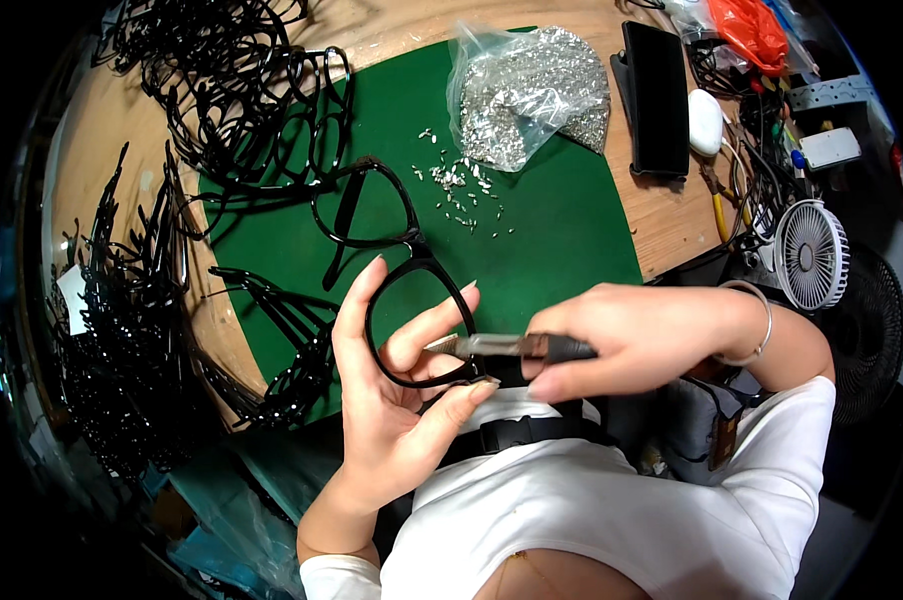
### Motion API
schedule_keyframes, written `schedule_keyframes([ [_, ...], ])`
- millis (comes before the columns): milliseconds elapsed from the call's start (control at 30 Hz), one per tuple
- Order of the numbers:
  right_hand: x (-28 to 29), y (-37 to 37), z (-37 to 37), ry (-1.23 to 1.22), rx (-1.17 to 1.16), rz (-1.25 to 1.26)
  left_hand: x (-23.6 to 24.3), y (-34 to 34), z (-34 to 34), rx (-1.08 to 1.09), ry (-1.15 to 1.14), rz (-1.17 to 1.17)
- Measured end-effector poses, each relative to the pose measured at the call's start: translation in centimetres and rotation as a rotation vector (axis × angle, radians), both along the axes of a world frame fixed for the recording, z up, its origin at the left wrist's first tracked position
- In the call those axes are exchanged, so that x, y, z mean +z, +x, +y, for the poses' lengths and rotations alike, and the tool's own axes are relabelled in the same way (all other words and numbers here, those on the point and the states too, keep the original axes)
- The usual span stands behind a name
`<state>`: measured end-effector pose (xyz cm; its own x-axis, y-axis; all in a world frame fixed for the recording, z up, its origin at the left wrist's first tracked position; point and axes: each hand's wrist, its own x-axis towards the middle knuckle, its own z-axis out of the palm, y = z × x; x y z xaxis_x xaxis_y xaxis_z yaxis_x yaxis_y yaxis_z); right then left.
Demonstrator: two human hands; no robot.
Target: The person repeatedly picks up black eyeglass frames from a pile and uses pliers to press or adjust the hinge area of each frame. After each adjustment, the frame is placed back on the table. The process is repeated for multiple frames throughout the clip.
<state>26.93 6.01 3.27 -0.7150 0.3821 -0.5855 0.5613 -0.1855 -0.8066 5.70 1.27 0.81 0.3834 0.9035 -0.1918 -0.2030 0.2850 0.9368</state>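
Observation:
My left hand point(397, 400) holds a black eyeglass frame point(422, 262) by its near lens rim, fingers on both sides of the rim and the thumb at its lower edge. The lens openings look bare, and one temple point(344, 225) is folded out at the far end. My right hand point(622, 335), a little blurred, is closed around the dark handle of a pair of pliers point(497, 345). The metal jaws reach across the near rim, close to my left fingers. Whether the jaws grip anything is hard to make out.
Small silver metal pieces point(459, 180) lie scattered on the green mat point(562, 235) below a clear bag point(532, 95) full of them. Heaped black frames point(232, 90) and temples point(272, 300) crowd the left. A black phone point(657, 100), white fan point(812, 255) and yellow-handled pliers point(720, 210) are at right.

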Motion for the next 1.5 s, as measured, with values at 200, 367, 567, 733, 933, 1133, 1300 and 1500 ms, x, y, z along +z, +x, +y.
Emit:
schedule_keyframes([
  [200, -5.7, 1.3, -2.3, 0.393, -0.201, -0.123, -0.6, 1.4, 0.4, 0.067, -0.061, -0.075],
  [367, -5.9, 1.9, -1.1, 0.576, -0.328, -0.166, -2.4, -0.7, -3.1, -0.022, 0.162, -0.062],
  [567, -9.0, 0.2, 1.5, 0.838, -0.33, -0.266, -0.8, 0.5, -4.0, 0.079, -0.199, -0.029],
  [733, -9.6, -0.9, 1.7, 1.017, -0.193, -0.286, 0.1, -0.4, -3.5, 0.085, -0.444, -0.308],
  [933, -6.7, -1.4, 1.0, 0.817, -0.277, -0.22, -1.1, -0.6, -3.9, 0.072, -0.423, -0.224],
  [1133, -3.7, -4.3, -2.5, 0.268, -0.73, 0.298, -2.3, 2.0, -3.9, 0.178, -0.098, -0.026],
  [1300, -4.1, -5.0, -3.0, 0.021, -0.933, 0.404, -2.6, 3.2, -3.8, 0.212, -0.031, 0.017],
  [1500, -3.3, -3.9, -1.8, -0.443, -0.89, 0.416, -2.1, 2.2, -3.2, 0.086, -0.201, -0.061],
])
